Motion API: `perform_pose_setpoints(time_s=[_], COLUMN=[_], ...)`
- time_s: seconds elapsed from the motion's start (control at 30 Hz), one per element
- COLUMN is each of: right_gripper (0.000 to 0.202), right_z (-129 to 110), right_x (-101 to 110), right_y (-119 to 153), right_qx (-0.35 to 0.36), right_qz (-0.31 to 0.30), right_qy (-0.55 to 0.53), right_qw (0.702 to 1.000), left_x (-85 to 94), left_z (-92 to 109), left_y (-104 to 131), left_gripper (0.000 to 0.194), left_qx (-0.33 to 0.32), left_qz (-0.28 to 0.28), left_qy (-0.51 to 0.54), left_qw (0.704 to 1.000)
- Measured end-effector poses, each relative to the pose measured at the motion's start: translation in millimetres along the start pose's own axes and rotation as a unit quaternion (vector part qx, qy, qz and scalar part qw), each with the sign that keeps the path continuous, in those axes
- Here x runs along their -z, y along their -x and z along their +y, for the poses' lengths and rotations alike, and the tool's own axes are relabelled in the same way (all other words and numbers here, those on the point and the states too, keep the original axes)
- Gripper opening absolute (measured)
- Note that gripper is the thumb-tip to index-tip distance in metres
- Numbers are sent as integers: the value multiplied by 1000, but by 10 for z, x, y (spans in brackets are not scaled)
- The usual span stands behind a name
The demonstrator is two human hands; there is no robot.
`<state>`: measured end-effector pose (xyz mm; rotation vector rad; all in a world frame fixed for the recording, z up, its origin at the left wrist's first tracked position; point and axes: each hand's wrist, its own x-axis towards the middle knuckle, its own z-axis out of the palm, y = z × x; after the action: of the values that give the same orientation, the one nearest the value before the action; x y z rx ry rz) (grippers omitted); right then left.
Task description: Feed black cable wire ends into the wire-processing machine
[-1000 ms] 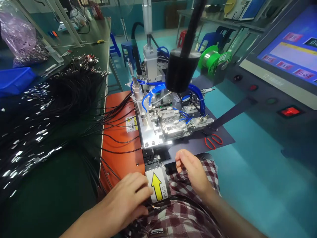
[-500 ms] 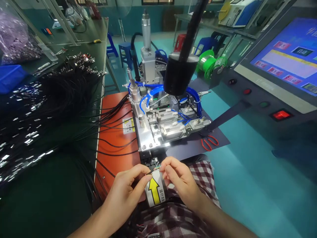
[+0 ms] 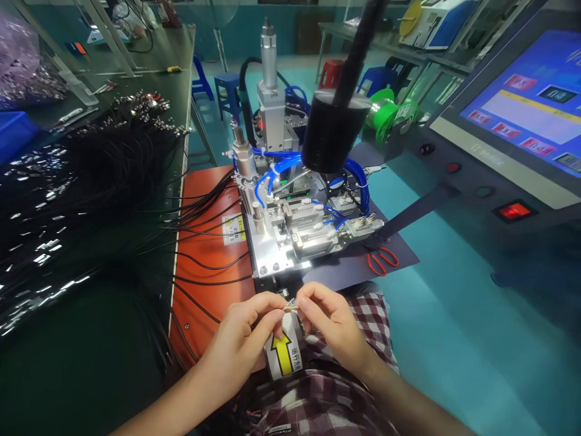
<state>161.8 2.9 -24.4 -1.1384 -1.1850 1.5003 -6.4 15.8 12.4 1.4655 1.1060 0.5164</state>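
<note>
Thin light-coloured wires (image 3: 291, 307) stretch across the small gap between my two hands. My left hand (image 3: 254, 327) pinches the cable they come from, whose black jacket is mostly covered by thumb and forefinger. The other side of the wires is pinched between the fingertips of my right hand (image 3: 330, 322). Both hands are over a white label with a yellow arrow (image 3: 284, 357), in front of a metal bench machine (image 3: 313, 224) with blue air tubes. How the wire tips lie is too small to make out.
Black cables (image 3: 113, 139) with shiny ends are heaped on the dark table (image 3: 82, 339) at left, some trailing over the orange base (image 3: 206, 242). Red-handled scissors (image 3: 382, 261) lie right of the machine. A black nozzle (image 3: 333, 130) hangs above it; a control screen (image 3: 531, 103) stands right.
My hands have come closer together, and my left fingertips have risen slightly at the wires. The dark cable end seen in the left fingers is now largely covered. The view has shifted a little.
</note>
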Motion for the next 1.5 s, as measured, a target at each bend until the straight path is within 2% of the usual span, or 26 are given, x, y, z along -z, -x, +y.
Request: perform_pose_setpoints(time_s=[0.1, 0.27, 0.33, 0.43, 0.5, 0.6, 0.73, 0.83, 0.9, 0.97, 1.03, 1.1, 1.2, 1.5], right_gripper=[16, 12, 9, 6, 2, 8, 7, 11, 20, 29, 29, 23, 22, 22], right_z=[21, 32, 28, 21, 25, 48, 93, 120, 131, 133, 125, 105, 70, 47], right_x=[14, 2, -20, -65, -90, -91, -23, 35, 54, 49, 20, -25, -97, -169], right_y=[-34, -41, -40, -47, -54, -67, -98, -124, -127, -110, -75, -35, 1, -38], right_qx=[-7, -10, 11, 88, 150, 221, 306, 339, 329, 281, 179, 64, -20, -49], right_qz=[7, -20, -4, 30, 45, 51, 13, 0, -10, -6, 13, 12, -18, -16], right_qy=[-32, -50, -17, 63, 100, 148, 251, 324, 326, 259, 136, 6, -119, -169], right_qw=[999, 999, 1000, 994, 983, 963, 918, 883, 886, 924, 974, 998, 993, 984], left_x=[2, -4, -4, 3, 12, 27, 47, 62, 67, 62, 50, 35, 21, 46], left_z=[-17, 14, 19, 17, 19, 29, 40, 46, 50, 51, 47, 36, 19, 13], left_y=[18, 27, 33, 48, 53, 42, 23, 29, 41, 54, 62, 64, 57, 45], left_gripper=[26, 29, 30, 33, 34, 34, 32, 29, 26, 24, 23, 21, 20, 19], left_qx=[22, 34, 38, 50, 57, 63, 60, 57, 55, 52, 51, 44, 36, 31], left_qz=[-6, -3, -5, -8, -11, -20, -35, -38, -35, -30, -19, -9, -1, -5], left_qy=[19, 49, 67, 70, 61, 56, 60, 56, 56, 61, 73, 84, 93, 121], left_qw=[1000, 998, 997, 996, 996, 996, 996, 996, 996, 996, 996, 995, 995, 992])
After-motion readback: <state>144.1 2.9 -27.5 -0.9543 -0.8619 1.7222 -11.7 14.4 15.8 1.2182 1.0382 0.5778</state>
